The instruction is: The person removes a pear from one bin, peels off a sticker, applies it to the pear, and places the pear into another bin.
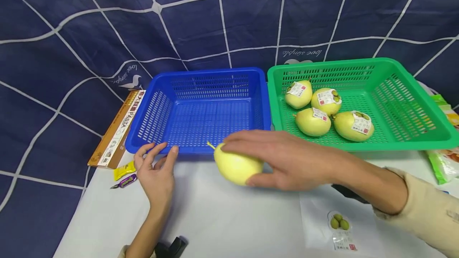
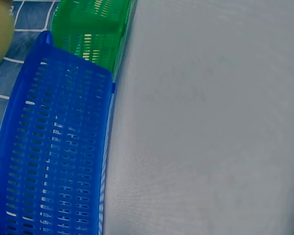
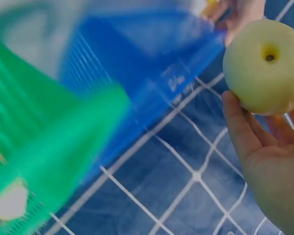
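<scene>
In my right hand [image 1: 287, 160] I hold a yellow pear [image 1: 236, 165], fingers over its top and thumb on its near side. It is above the white table, just in front of the blue basket [image 1: 215, 149], and its stem points left. The right wrist view shows the bottom hollow of this pear [image 3: 262, 73], which carries no label on the side seen there. My left hand [image 1: 155, 174] is at the blue basket's near left corner, fingertips right at the rim and fingers loosely bent. Inside the blue basket only its slatted floor shows.
The green basket [image 1: 394, 146] stands right of the blue one with several labelled pears [image 1: 312, 122]. A label sheet [image 1: 340, 230] lies at the front right. Left are a pasta box [image 1: 118, 130], a yellow packet [image 1: 124, 170] and a purple tube [image 1: 127, 181]. A bag [image 1: 442, 166] sits far right.
</scene>
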Demonstrator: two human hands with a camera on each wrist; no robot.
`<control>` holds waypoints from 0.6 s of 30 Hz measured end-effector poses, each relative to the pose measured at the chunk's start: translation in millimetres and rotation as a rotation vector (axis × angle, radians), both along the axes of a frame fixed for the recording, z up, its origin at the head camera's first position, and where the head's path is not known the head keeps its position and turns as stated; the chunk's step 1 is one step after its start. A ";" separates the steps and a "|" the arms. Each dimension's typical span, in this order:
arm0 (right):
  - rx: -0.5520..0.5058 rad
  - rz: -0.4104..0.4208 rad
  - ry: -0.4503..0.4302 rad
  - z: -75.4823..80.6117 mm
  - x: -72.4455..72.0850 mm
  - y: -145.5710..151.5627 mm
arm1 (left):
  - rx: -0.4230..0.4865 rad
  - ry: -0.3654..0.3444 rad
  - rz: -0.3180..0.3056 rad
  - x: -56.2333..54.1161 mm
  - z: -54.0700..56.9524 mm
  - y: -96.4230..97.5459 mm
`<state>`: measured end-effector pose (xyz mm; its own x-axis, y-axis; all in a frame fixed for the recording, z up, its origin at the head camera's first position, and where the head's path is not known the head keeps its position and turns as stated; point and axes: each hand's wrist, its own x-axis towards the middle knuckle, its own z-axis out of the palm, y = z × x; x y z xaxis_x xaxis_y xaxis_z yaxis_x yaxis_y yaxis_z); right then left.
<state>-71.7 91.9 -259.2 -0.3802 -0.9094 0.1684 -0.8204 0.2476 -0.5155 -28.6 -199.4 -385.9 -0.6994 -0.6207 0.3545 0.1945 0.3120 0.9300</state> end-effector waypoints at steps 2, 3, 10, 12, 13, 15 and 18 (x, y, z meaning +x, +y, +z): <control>0.008 0.001 -0.015 -12.5 12.6 9.9 | -0.006 -0.010 0.004 0.5 0.7 0.6; 0.001 0.003 -0.018 -19.4 17.6 14.3 | -0.007 -0.011 0.004 0.5 1.1 0.9; -0.066 0.011 -0.034 -64.5 34.1 33.1 | -0.007 -0.006 0.001 1.1 2.1 1.1; -0.072 0.004 -0.038 -73.6 35.4 35.2 | -0.006 -0.006 0.000 1.3 2.3 1.3; -0.071 0.001 -0.042 -77.7 35.8 35.7 | -0.006 -0.004 0.000 1.5 2.6 1.5; -0.066 -0.002 -0.048 -85.3 36.9 36.4 | -0.003 -0.009 -0.005 2.0 3.5 2.2; -0.045 -0.014 -0.065 -93.8 39.6 38.1 | -0.017 -0.048 -0.034 3.5 6.0 3.4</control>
<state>-32.1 130.0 -353.0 -0.4046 -0.8960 0.1833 -0.7813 0.2345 -0.5784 -25.1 -196.0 -379.8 -0.7366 -0.5903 0.3300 0.1605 0.3214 0.9332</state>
